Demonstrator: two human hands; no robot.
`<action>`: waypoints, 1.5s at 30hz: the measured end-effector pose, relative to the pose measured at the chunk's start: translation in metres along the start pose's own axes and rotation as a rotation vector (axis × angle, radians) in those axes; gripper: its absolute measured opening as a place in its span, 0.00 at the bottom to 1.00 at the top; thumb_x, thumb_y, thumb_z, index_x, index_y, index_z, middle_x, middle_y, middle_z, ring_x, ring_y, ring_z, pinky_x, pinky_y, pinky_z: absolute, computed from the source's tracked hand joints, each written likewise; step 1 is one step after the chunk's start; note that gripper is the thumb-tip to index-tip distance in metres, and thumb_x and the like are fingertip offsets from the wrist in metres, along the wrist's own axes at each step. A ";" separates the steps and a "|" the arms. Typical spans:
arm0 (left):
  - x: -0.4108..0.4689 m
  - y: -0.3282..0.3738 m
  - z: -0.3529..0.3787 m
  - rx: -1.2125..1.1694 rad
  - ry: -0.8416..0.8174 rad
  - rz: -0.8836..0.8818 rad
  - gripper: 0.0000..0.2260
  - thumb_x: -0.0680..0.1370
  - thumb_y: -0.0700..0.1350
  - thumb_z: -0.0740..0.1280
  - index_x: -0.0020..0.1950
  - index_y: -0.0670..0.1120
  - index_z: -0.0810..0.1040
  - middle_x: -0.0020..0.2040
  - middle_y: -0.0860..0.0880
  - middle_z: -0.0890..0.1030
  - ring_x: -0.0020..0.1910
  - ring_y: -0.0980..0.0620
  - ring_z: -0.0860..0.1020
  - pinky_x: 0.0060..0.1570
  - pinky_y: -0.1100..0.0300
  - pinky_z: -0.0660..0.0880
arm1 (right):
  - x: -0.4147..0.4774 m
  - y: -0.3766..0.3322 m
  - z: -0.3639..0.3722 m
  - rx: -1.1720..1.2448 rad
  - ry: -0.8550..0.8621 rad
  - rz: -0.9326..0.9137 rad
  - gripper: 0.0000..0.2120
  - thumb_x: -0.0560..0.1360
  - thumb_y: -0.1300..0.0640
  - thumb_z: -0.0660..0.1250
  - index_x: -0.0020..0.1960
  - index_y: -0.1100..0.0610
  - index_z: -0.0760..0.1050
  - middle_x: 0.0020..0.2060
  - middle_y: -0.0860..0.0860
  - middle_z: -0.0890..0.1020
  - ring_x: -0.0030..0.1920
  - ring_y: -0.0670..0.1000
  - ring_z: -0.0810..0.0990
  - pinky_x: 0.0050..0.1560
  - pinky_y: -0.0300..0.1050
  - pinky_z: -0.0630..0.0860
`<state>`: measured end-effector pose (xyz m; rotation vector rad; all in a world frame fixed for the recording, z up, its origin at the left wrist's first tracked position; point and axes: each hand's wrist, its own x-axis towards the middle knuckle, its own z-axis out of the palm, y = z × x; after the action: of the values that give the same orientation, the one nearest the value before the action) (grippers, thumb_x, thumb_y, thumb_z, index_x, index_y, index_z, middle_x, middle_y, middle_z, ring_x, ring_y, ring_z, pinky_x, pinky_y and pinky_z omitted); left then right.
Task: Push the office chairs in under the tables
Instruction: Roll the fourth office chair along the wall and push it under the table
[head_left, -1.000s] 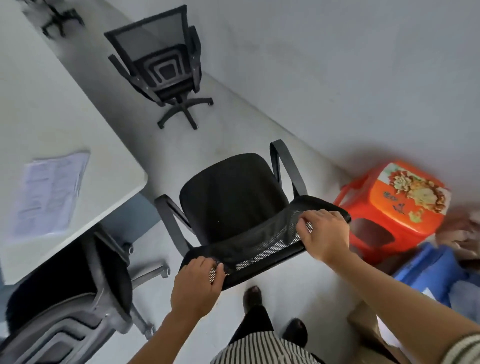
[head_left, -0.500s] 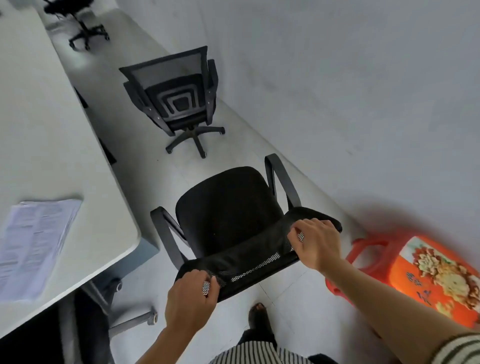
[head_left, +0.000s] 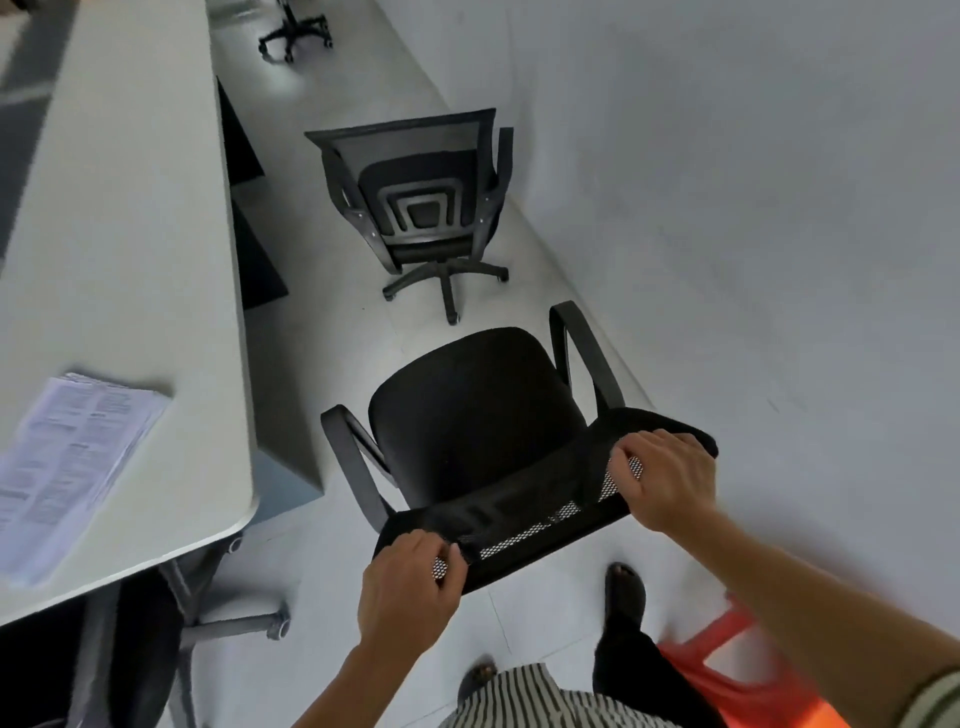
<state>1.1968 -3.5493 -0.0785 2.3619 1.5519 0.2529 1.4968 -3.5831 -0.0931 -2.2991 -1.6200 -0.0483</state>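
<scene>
Gripping: left hand (head_left: 408, 590) and right hand (head_left: 662, 480), fingers (head_left: 631, 457) clamped over the mesh backrest top of the black office chair (head_left: 478, 415). Chair on the floor beside the white surface (head_left: 130, 260), not under it. Second chair (head_left: 421, 202) beyond.

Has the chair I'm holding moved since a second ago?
Yes. The held chair has rolled forward along the table, away from the red stool and closer to the next chair.

I note the red stool (head_left: 727, 670) blurred and cut off beside my right forearm; the far chair (head_left: 296, 31) shows its base only.
</scene>
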 end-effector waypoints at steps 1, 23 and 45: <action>0.011 0.008 0.002 0.006 0.010 -0.028 0.13 0.73 0.54 0.57 0.34 0.50 0.74 0.30 0.55 0.76 0.28 0.55 0.71 0.28 0.63 0.68 | 0.015 0.009 0.002 0.013 -0.014 -0.009 0.18 0.73 0.47 0.54 0.34 0.53 0.77 0.28 0.47 0.80 0.30 0.50 0.76 0.40 0.42 0.67; 0.246 0.067 0.017 0.109 0.058 -0.351 0.17 0.71 0.55 0.55 0.38 0.47 0.80 0.35 0.48 0.81 0.33 0.46 0.77 0.35 0.56 0.73 | 0.262 0.077 0.025 -0.158 -0.287 -0.146 0.20 0.76 0.44 0.49 0.40 0.52 0.75 0.34 0.48 0.75 0.36 0.49 0.73 0.42 0.43 0.70; 0.501 0.090 0.022 0.092 0.045 -0.521 0.14 0.74 0.56 0.59 0.48 0.50 0.80 0.47 0.48 0.82 0.44 0.43 0.77 0.46 0.54 0.74 | 0.524 0.123 0.075 -0.099 -0.264 -0.311 0.20 0.76 0.45 0.51 0.38 0.54 0.76 0.30 0.48 0.74 0.32 0.49 0.71 0.34 0.41 0.64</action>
<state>1.4815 -3.1273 -0.0777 1.9278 2.1659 0.1170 1.7836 -3.1212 -0.0825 -2.1743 -2.1430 0.1093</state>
